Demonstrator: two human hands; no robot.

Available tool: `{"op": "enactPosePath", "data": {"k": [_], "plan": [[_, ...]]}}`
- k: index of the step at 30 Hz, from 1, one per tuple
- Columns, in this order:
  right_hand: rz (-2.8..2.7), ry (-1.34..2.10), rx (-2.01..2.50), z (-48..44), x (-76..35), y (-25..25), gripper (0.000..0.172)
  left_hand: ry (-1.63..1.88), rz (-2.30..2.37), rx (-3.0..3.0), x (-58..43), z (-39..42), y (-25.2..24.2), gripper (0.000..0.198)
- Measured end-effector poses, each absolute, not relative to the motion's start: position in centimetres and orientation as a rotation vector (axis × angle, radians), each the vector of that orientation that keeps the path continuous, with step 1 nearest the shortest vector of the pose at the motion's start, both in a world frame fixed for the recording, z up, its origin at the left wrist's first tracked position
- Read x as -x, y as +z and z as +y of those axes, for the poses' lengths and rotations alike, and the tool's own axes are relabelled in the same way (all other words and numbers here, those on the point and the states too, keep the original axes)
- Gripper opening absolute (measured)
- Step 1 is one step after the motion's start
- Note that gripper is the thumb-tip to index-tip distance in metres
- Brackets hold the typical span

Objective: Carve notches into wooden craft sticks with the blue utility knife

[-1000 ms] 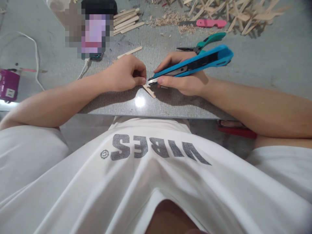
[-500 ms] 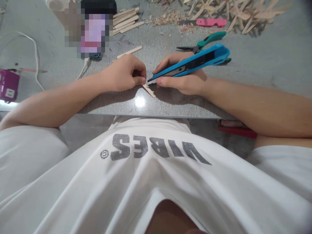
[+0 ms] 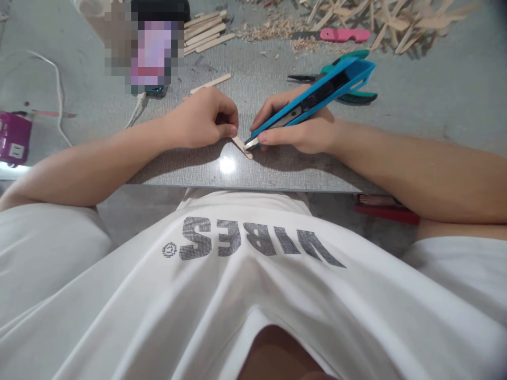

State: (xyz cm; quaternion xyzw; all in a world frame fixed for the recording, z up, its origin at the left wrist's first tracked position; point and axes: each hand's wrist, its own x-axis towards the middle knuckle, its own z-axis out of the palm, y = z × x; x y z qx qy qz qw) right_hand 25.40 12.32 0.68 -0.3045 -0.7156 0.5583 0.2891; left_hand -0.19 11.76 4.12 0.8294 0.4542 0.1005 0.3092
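My left hand (image 3: pixel 209 119) pinches a thin wooden craft stick (image 3: pixel 240 144) near the front edge of the table; the stick's other end sticks out toward me. A blue utility knife (image 3: pixel 312 95) is gripped in my right hand (image 3: pixel 295 126), its tip low and at the stick's free end. Whether the blade cuts into the wood I cannot tell. Behind my right hand lie green-handled pliers (image 3: pixel 356 98), partly hidden by the knife. Another craft stick (image 3: pixel 216 82) rests just beyond my left hand.
Stacked craft sticks (image 3: pixel 206 32) lie at the back, beside wood shavings (image 3: pixel 273 29), a pink-handled knife (image 3: pixel 344 35) and a heap of cut sticks (image 3: pixel 404 24). A phone (image 3: pixel 154 53) with a white cable (image 3: pixel 137 110) stands back left. At far left is a purple box (image 3: pixel 15 138).
My right hand has drawn the utility knife's tip along the craft stick toward me, and the knife now tilts more steeply. My left hand has stayed in place.
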Motion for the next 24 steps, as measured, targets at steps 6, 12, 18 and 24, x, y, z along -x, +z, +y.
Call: {"op": "enactPosePath", "data": {"k": [6,12,18,24], "plan": [[-1.82,1.419,0.785,12.4,-25.0,0.3,0.037,0.229,1.202,-2.215,0.2,11.6,4.5,0.013],[-1.913,1.428,0.783,13.4,-25.5,-0.4,0.037,0.228,1.195,-2.204,0.3,11.8,4.3,0.016],[-1.906,1.432,0.78,13.5,-25.7,-0.7,0.036,0.234,1.159,-2.23,0.2,11.9,4.2,0.013],[-1.913,1.522,0.778,14.0,-25.7,-0.6,0.035,0.28,1.136,-2.236,0.1,11.9,3.8,0.016]]}}
